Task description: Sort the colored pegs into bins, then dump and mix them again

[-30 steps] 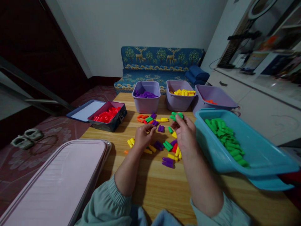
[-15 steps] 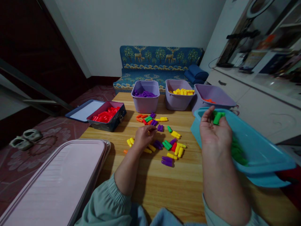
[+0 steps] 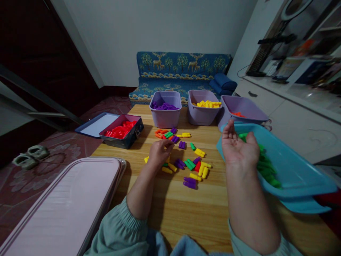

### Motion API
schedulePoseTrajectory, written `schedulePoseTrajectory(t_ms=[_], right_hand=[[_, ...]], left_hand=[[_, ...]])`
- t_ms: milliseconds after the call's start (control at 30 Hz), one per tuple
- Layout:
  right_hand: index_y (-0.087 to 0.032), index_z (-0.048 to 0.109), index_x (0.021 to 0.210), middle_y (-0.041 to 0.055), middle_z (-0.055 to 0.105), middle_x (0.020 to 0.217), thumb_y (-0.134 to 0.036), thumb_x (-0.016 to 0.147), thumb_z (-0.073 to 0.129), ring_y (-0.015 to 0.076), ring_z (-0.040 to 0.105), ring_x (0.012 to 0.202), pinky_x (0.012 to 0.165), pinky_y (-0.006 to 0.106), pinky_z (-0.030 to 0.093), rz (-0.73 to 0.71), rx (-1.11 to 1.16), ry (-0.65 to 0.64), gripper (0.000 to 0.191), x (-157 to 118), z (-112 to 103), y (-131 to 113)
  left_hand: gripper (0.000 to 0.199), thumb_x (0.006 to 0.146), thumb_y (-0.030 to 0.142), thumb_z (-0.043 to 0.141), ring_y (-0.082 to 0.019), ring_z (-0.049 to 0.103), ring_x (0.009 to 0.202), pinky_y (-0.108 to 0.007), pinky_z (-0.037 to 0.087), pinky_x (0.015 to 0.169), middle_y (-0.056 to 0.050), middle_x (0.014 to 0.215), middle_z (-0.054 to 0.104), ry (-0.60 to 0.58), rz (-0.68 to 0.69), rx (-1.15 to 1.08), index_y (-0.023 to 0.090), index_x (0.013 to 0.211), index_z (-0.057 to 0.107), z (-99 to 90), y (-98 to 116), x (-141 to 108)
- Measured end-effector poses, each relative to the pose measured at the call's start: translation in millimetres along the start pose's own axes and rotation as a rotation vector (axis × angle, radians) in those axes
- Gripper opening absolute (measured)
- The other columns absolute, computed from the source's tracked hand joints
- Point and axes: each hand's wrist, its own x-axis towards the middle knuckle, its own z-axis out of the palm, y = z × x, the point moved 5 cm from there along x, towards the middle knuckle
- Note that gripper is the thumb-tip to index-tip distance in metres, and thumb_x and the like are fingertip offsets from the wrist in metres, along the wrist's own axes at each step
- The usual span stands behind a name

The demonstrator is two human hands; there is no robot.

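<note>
My right hand (image 3: 239, 147) is palm up with fingers apart at the near edge of the blue bin (image 3: 293, 167), and nothing lies on the palm. Green pieces (image 3: 266, 169) lie inside that bin. Over the middle of the wooden table (image 3: 181, 209), my left hand (image 3: 160, 153) has its fingertips pressed together; what they hold, if anything, is hidden. Around it lie yellow pieces (image 3: 167, 170), purple pieces (image 3: 190, 182), green pieces (image 3: 190, 164), a red piece (image 3: 197, 166) and orange pieces (image 3: 161, 131).
Purple bins hold purple pieces (image 3: 165, 106), yellow pieces (image 3: 208, 104) and orange pieces (image 3: 238, 114). An open case (image 3: 122, 141) of red pieces sits at the left. A pink lid (image 3: 66, 202) is at the near left, a sofa (image 3: 173, 83) behind.
The green piece has left my right hand, which has shifted slightly left. My left hand has moved slightly left and up.
</note>
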Motion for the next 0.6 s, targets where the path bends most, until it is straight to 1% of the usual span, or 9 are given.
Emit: schedulePoseTrajectory(t_ms=[100, 167, 233, 300, 367, 433, 500, 533, 600], right_hand=[[-0.017, 0.055, 0.09, 0.0113, 0.065, 0.1, -0.041, 0.102, 0.013, 0.0128, 0.068, 0.093, 0.07, 0.028, 0.06, -0.027, -0.017, 0.001, 0.049, -1.1, 1.0, 0.4], [-0.018, 0.056, 0.088, 0.0089, 0.066, 0.094, -0.04, 0.101, 0.02, 0.0123, 0.068, 0.085, 0.065, 0.026, 0.058, -0.023, -0.107, -0.031, 0.044, -3.9, 3.6, 3.8], [-0.018, 0.058, 0.088, 0.006, 0.067, 0.089, -0.042, 0.096, 0.037, 0.0113, 0.065, 0.073, 0.056, 0.022, 0.053, 0.01, -0.29, -0.112, 0.032, -10.5, 8.8, 11.5], [-0.019, 0.061, 0.092, 0.0036, 0.068, 0.085, -0.043, 0.087, 0.055, 0.0099, 0.06, 0.06, 0.048, 0.02, 0.046, 0.05, -0.589, -0.259, 0.026, -21.2, 16.0, 23.1], [-0.019, 0.066, 0.089, 0.0025, 0.069, 0.079, -0.039, 0.077, 0.067, 0.0104, 0.056, 0.056, 0.048, 0.021, 0.042, 0.058, -1.011, -0.455, 0.023, -34.4, 22.0, 36.9], [-0.019, 0.069, 0.08, 0.0026, 0.07, 0.076, -0.027, 0.068, 0.074, 0.0139, 0.059, 0.062, 0.054, 0.024, 0.043, 0.01, -1.517, -0.645, 0.015, -46.2, 23.1, 50.5], [-0.021, 0.071, 0.078, 0.003, 0.072, 0.08, -0.016, 0.061, 0.076, 0.0185, 0.064, 0.075, 0.063, 0.027, 0.044, -0.017, -1.989, -0.774, 0.018, -52.9, 17.4, 62.4], [-0.022, 0.072, 0.081, 0.0031, 0.073, 0.084, -0.014, 0.059, 0.077, 0.0203, 0.065, 0.081, 0.065, 0.027, 0.043, -0.006, -2.172, -0.817, 0.024, -54.4, 13.0, 67.4], [-0.024, 0.073, 0.09, 0.0039, 0.073, 0.093, -0.015, 0.058, 0.079, 0.0227, 0.067, 0.089, 0.068, 0.028, 0.043, 0.06, -2.402, -0.872, 0.035, -55.3, 4.0, 75.8]], left_hand=[[0.015, 0.077, 0.026, 0.065, -0.018, 0.065, 0.067, -0.025, 0.045, 0.064, -0.005, 0.074, 0.074, -0.038, -0.054, 0.051, 0.019, 0.084, 0.077, -17.5, -1.1, 4.2], [0.011, 0.071, 0.026, 0.07, -0.017, 0.064, 0.062, -0.024, 0.044, 0.058, -0.004, 0.067, 0.072, -0.147, -0.091, 0.093, 0.019, 0.076, 0.077, -27.7, -1.0, 4.4], [0.006, 0.064, 0.023, 0.073, -0.016, 0.063, 0.057, -0.022, 0.04, 0.052, -0.003, 0.061, 0.07, -0.292, -0.126, 0.115, 0.02, 0.068, 0.076, -35.1, -1.0, 1.6], [0.009, 0.057, 0.017, 0.073, -0.015, 0.063, 0.054, -0.02, 0.038, 0.048, -0.001, 0.058, 0.069, -0.416, -0.162, 0.131, 0.022, 0.064, 0.076, -40.2, -0.6, -3.0], [0.016, 0.053, 0.013, 0.073, -0.014, 0.062, 0.05, -0.018, 0.037, 0.046, 0.0, 0.056, 0.068, -0.505, -0.194, 0.165, 0.024, 0.064, 0.077, -42.7, 1.0, -7.4], [0.019, 0.051, 0.012, 0.074, -0.013, 0.059, 0.045, -0.018, 0.034, 0.043, 0.001, 0.055, 0.068, -0.543, -0.215, 0.227, 0.026, 0.065, 0.077, -43.6, 4.7, -9.8], [0.022, 0.048, 0.013, 0.077, -0.013, 0.058, 0.045, -0.019, 0.032, 0.043, 0.001, 0.058, 0.069, -0.548, -0.217, 0.314, 0.028, 0.064, 0.077, -43.3, 10.2, -10.4], [0.024, 0.047, 0.012, 0.079, -0.013, 0.059, 0.047, -0.02, 0.032, 0.043, 0.001, 0.059, 0.069, -0.547, -0.211, 0.358, 0.029, 0.063, 0.077, -42.5, 13.3, -10.3], [0.026, 0.044, 0.01, 0.08, -0.015, 0.06, 0.051, -0.021, 0.032, 0.045, 0.001, 0.059, 0.069, -0.556, -0.195, 0.428, 0.03, 0.061, 0.076, -39.5, 19.1, -10.2]])
